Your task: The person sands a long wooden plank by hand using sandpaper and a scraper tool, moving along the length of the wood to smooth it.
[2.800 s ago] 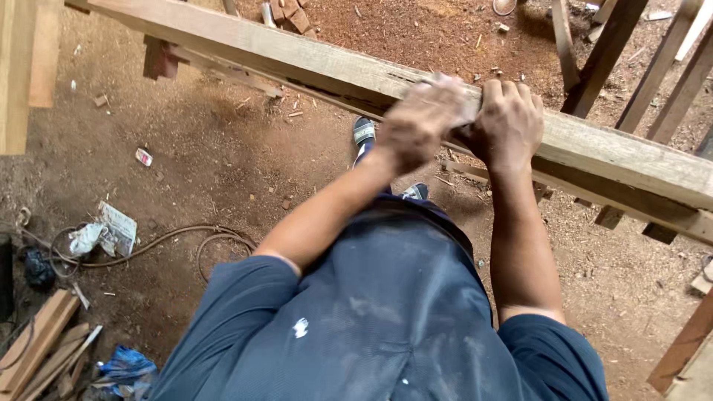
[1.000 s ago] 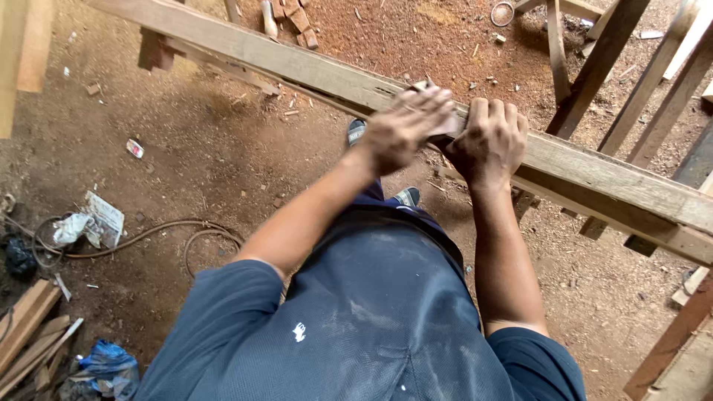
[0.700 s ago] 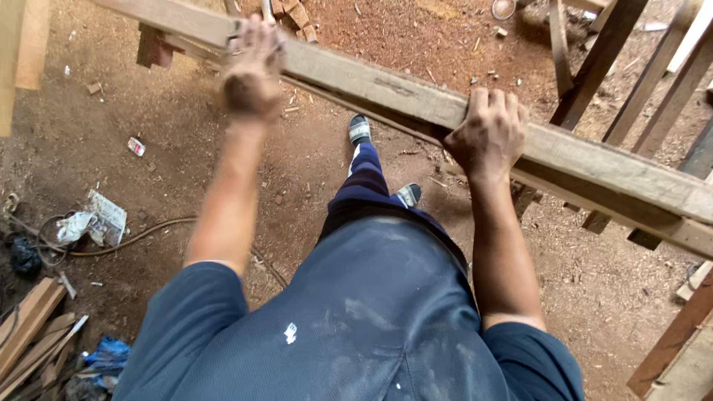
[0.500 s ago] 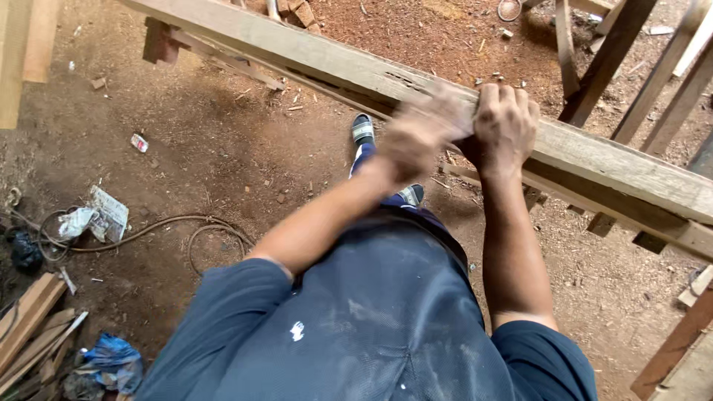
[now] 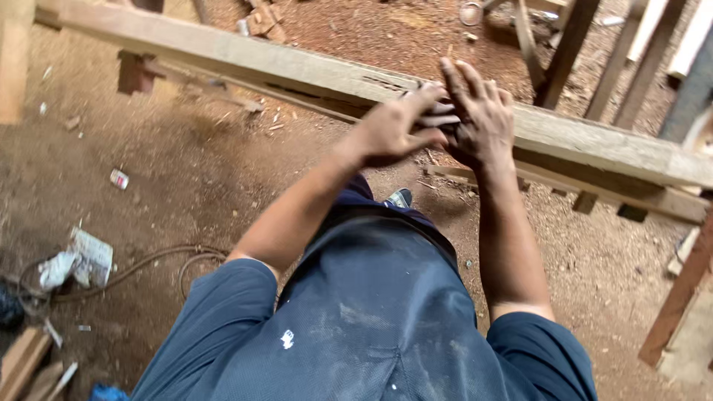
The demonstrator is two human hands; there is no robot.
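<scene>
Left hand: my left hand (image 5: pixel 390 134) sits over the near edge of the long pale weathered timber beam (image 5: pixel 245 59), fingers curled and closed on a small dark greyish pad-like thing, maybe a folded abrasive sheet (image 5: pixel 434 115); too blurred to be sure what it is.
Right hand: my right hand (image 5: pixel 479 122) lies just beside the left, touching it, fingers spread and mostly extended, palm down on the beam top. I cannot tell if it grips the pad or only presses on it.
Beam: runs from the upper left corner down toward the right edge of the view, raised off the ground. Both hands are about mid-length, toward the right half.
Beam surface: dark chipped marks on the top face just left of my hands; the stretch toward the left end looks pale and fairly even.
Progress: I judge the surface work as mid-way. The part under my hands is in hand; the stretch right of my hands looks rougher and greyer, likely not done.
Under beam: a thinner wooden batten (image 5: pixel 564 186) below, near the right side.
Ground: reddish dirt floor (image 5: pixel 186 186) with wood chips, a coiled brown hose or cable (image 5: pixel 171 260) lower left, crumpled white paper scrap (image 5: pixel 82 260) beside it.
Body: blue dusty shirt (image 5: pixel 356 327), one shoe (image 5: pixel 399 198) visible below the hands.
</scene>
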